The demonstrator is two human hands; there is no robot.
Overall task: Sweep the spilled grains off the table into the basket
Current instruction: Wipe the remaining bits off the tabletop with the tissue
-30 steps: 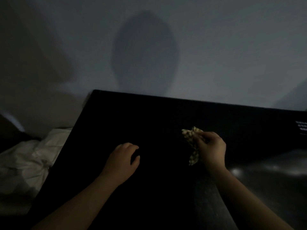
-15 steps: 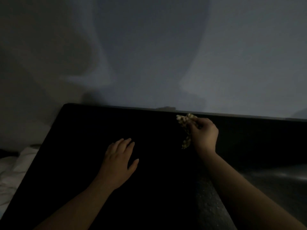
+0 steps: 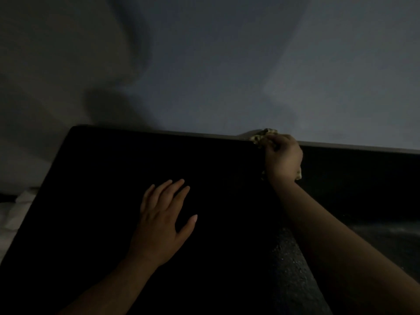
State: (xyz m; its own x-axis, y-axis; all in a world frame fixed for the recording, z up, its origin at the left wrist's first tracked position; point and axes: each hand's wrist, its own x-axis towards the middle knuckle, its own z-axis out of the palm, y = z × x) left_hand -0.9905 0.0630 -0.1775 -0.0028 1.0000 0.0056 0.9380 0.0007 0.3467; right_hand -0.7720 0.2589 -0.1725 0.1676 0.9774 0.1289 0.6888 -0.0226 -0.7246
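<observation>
While the left hand (image 3: 163, 221) lies flat, fingers spread, on the dark desk (image 3: 109, 189), the right hand (image 3: 283, 159) grips a patterned cloth (image 3: 261, 136) at its far edge; grains and basket are unseen, so a blind sweep may scatter them.

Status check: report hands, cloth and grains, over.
Left hand open, flat on the dark table. Right hand grips the patterned cloth at the table's far edge. Grains and basket not visible, too dark.
</observation>
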